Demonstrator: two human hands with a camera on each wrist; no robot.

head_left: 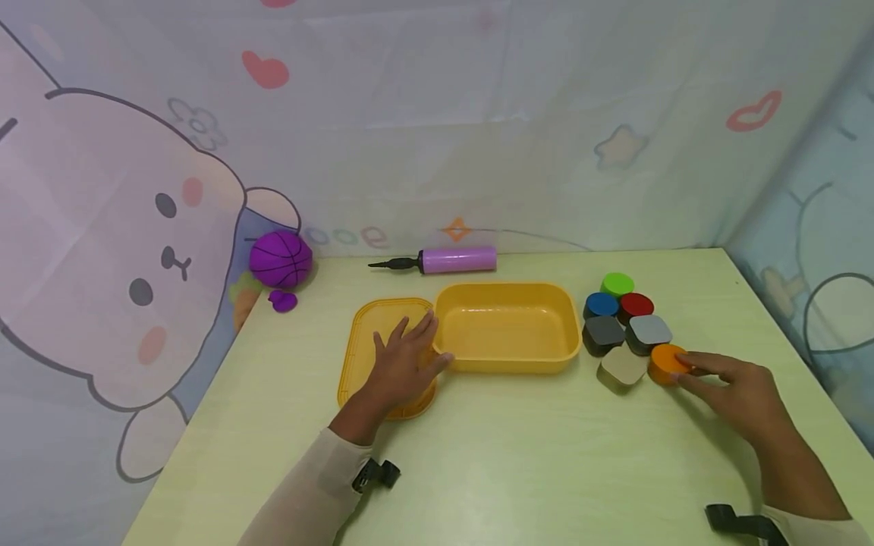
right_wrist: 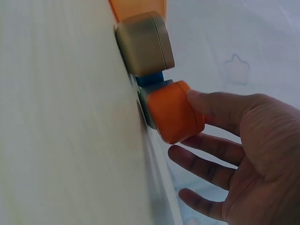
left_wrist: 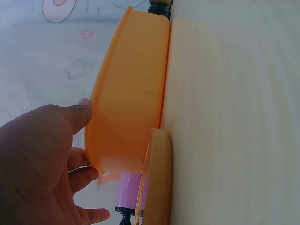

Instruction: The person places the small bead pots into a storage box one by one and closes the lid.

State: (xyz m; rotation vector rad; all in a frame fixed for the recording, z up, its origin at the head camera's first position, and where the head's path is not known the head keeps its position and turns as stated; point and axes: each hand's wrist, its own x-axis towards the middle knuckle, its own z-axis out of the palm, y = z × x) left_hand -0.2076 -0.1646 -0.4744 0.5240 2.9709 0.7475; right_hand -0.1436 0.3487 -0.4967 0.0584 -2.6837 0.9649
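Observation:
My right hand (head_left: 734, 394) pinches a small round orange container (head_left: 665, 364) between thumb and fingers; in the right wrist view the orange container (right_wrist: 173, 112) is tilted, its lower edge close over the table. Beside it stand a beige container (head_left: 621, 367), a light grey one (head_left: 649, 334) and a dark grey one (head_left: 604, 334). My left hand (head_left: 403, 360) is spread over a yellow lid (head_left: 355, 364), with fingers at the left rim of a yellow rectangular box (head_left: 505, 365). In the left wrist view the thumb and fingers touch the box (left_wrist: 129, 89) at its rim.
Behind the grey containers are blue (head_left: 602, 305), red (head_left: 636, 306) and green (head_left: 617, 283) round ones. A purple hand pump (head_left: 459, 259) lies at the back of the table. At the back left sit a purple ball (head_left: 281, 259) and a small purple piece (head_left: 283, 301).

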